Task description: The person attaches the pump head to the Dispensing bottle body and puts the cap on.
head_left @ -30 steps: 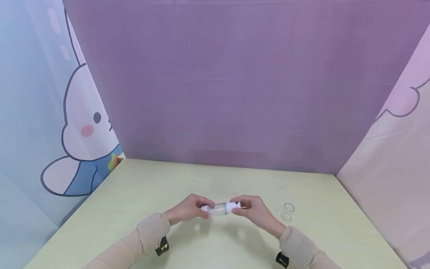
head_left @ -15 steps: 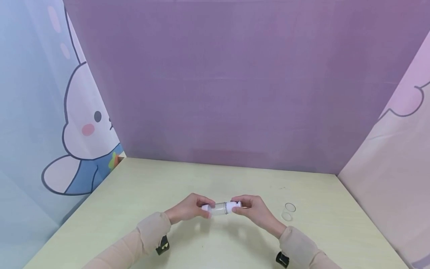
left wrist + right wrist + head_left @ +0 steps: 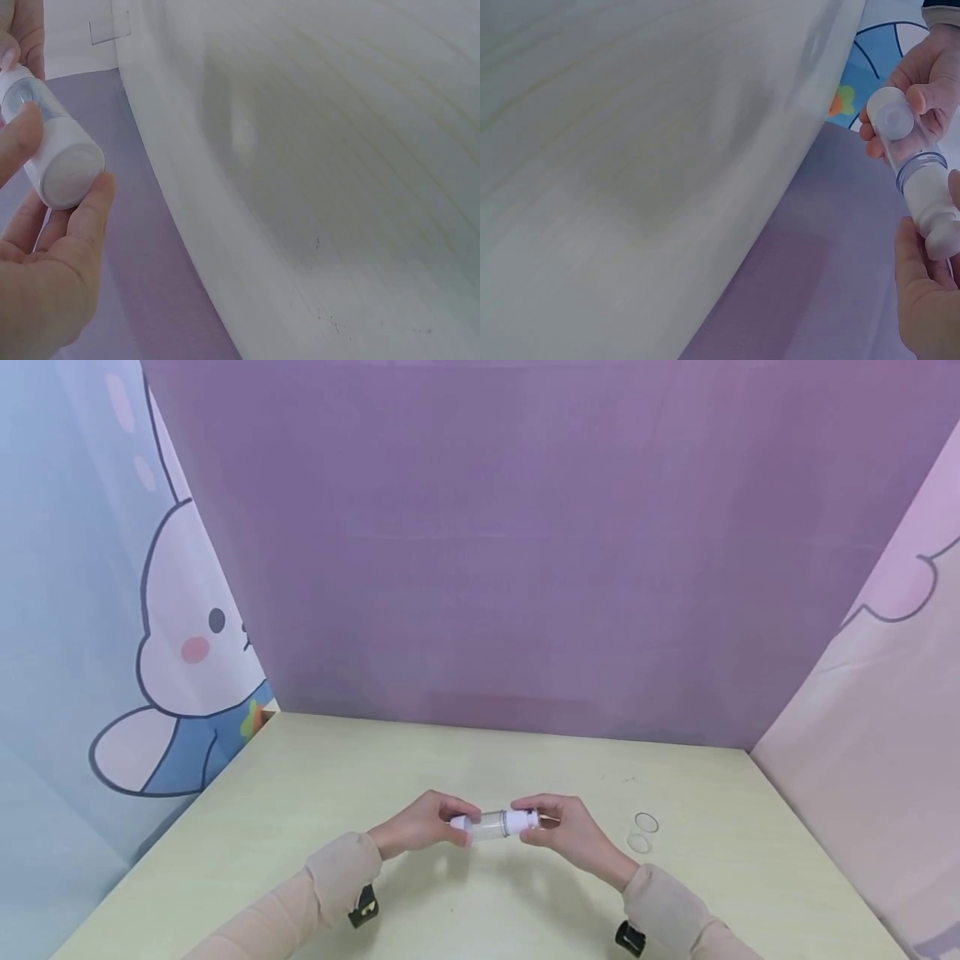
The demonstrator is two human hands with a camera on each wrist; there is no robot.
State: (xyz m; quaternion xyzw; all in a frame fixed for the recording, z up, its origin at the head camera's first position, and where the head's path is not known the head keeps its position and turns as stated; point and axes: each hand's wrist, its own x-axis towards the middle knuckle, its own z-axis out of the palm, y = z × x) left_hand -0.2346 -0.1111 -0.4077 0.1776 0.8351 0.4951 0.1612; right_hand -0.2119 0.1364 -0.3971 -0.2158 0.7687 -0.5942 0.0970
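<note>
A small pump bottle (image 3: 491,825), with a clear body, a white base and a white pump top, is held level above the table between both hands. My left hand (image 3: 423,825) grips its white base (image 3: 71,169) with thumb and fingers; the base's round bottom shows in the left wrist view. My right hand (image 3: 566,831) holds the white pump top (image 3: 930,199) between thumb and fingers. Thin dark rings (image 3: 921,163) circle the bottle where the clear body meets the white top. The right wrist view shows the pump's nozzle near the right fingers.
Two thin rings lie right of the hands on the pale table (image 3: 360,760): a dark ring (image 3: 647,814) and a paler ring (image 3: 639,851). A purple panel (image 3: 480,568) stands at the back, with printed cloth (image 3: 187,677) along the left side.
The fingers and thumb of my right hand have shifted slightly on the pump top, showing more of it. The left hand and the bottle stay nearly in place.
</note>
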